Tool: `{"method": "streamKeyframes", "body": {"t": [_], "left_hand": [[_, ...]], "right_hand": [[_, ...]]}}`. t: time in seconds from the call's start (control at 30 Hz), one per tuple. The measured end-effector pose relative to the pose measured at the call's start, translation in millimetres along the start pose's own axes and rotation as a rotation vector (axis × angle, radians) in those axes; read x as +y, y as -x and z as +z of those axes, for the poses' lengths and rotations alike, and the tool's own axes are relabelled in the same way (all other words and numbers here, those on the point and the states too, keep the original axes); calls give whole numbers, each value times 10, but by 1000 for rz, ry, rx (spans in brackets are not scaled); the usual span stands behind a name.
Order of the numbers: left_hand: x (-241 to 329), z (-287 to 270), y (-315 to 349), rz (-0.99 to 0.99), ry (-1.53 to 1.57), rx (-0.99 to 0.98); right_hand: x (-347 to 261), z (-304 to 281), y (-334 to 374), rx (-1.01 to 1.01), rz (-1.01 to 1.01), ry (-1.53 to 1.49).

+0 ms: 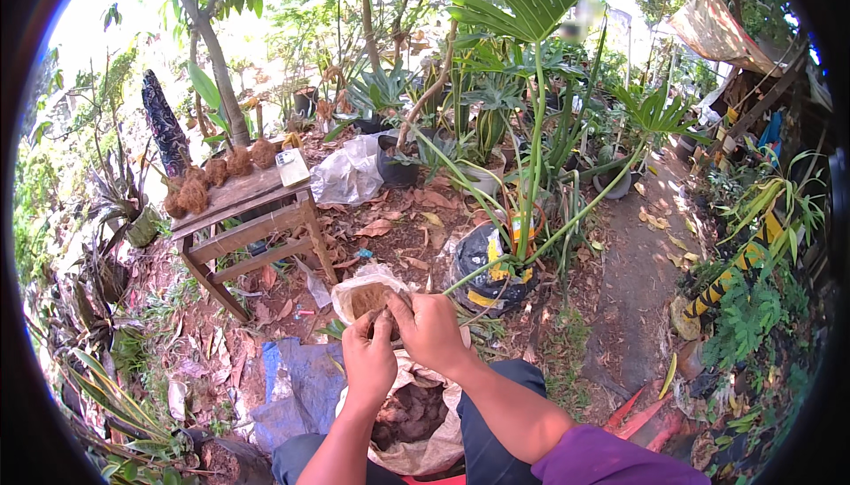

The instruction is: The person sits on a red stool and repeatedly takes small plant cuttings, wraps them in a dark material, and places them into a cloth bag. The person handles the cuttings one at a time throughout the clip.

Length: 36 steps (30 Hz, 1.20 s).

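Observation:
My left hand (369, 356) and my right hand (430, 332) meet in front of me, fingers pinched together. Whatever they hold is small, dark and mostly hidden by the fingers. Just below them, between my knees, stands a pale sack (450, 439) with its mouth rolled open. Dark brown clumped material (412, 416) fills it. Right beyond my fingertips is a smaller white sack (340, 297), open at the top, with light brown fibre (365, 297) inside.
At the left stands a wooden table (243, 191) bearing several brown fibre balls (239, 162) and a small pale box (291, 167). A tall-leaved plant grows from a black and yellow wrapped pot (482, 263). A blue sheet (292, 392) lies on the leafy ground.

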<state>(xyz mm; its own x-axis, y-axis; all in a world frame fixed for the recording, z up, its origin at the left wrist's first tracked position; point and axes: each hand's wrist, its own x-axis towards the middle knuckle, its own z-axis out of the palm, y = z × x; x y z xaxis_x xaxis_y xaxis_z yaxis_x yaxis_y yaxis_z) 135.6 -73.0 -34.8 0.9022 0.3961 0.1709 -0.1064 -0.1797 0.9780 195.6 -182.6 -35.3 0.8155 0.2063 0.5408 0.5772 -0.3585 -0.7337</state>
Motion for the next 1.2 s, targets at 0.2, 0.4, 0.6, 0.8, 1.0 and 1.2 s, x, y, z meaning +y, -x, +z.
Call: {"method": "streamKeyframes", "body": {"t": [0.2,0.4,0.6,0.8,1.0,1.2], "left_hand": [[-33,14,18,-12,23,54],[-135,-99,-8,-95,-1,-53],[-133,-186,-16,-221,70,-162],[-39,-126,-5,-152,218,-174],[-81,-145,-7,-177,175,-169],[-163,-113,-40,-153,120,-110]], "right_hand": [[-10,68,19,81,-45,165],[51,63,-16,57,-69,115],[5,8,-29,-38,4,-71],[19,-42,-45,-116,106,-192],[68,-11,-31,-173,215,-112],[40,50,-12,-109,117,98]]}}
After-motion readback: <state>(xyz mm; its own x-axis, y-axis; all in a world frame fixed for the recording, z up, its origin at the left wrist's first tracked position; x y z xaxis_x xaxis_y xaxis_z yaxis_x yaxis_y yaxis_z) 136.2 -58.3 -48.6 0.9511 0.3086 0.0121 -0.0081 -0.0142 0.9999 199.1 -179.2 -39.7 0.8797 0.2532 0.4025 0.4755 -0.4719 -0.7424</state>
